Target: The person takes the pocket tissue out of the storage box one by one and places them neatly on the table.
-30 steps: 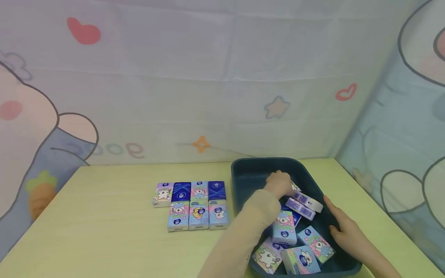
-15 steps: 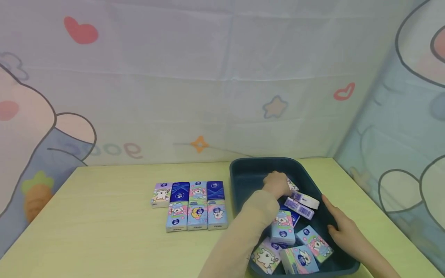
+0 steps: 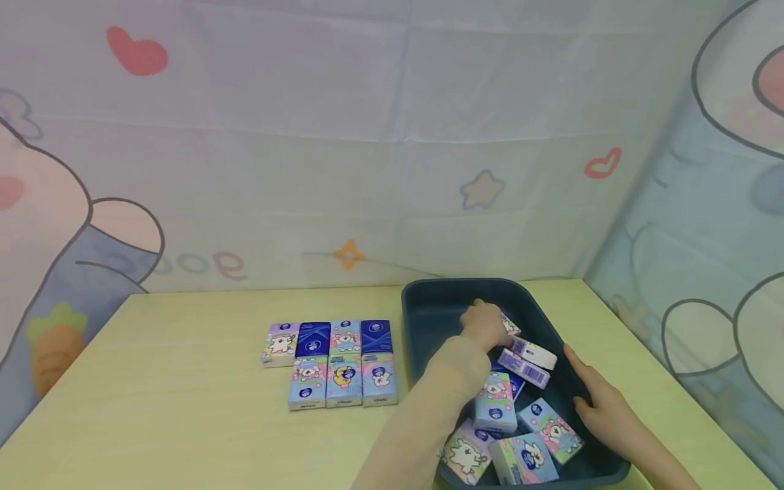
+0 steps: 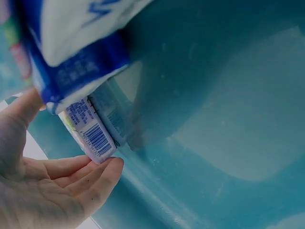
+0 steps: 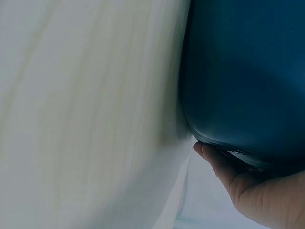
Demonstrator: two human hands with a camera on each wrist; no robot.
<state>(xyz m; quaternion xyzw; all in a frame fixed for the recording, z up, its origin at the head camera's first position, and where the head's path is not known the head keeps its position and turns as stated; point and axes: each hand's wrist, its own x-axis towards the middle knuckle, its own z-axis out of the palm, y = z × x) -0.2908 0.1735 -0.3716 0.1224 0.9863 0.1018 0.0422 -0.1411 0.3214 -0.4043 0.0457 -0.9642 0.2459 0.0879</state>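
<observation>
My left hand [image 3: 485,325] is down inside the dark teal tray [image 3: 422,299], near its far end. In the left wrist view its thumb and fingers [image 4: 107,179] pinch a small tissue pack [image 4: 97,139] whose barcode end faces the camera. Blue-and-white packs [image 4: 86,71] loom close above it. At the tray's right side my right hand [image 3: 606,408] grips the rim, thumb inward and the other fingers along the outside. Several more cartoon-printed tissue packs [image 3: 495,403] lie jumbled in the near half of the tray, two with barcode sides [image 3: 523,368] up.
Left of the tray, tissue packs stand flat in two touching rows on the pale wooden table [image 3: 184,381]; the back row includes dark blue packs [image 3: 313,339], the front row cartoon packs [image 3: 344,381]. A printed cloth backdrop [image 3: 294,136] rises behind the table and along its right side.
The whole head view shifts slightly, so things appear a little further left. Both hands keep nearly the same places, the left in the tray and the right on its rim.
</observation>
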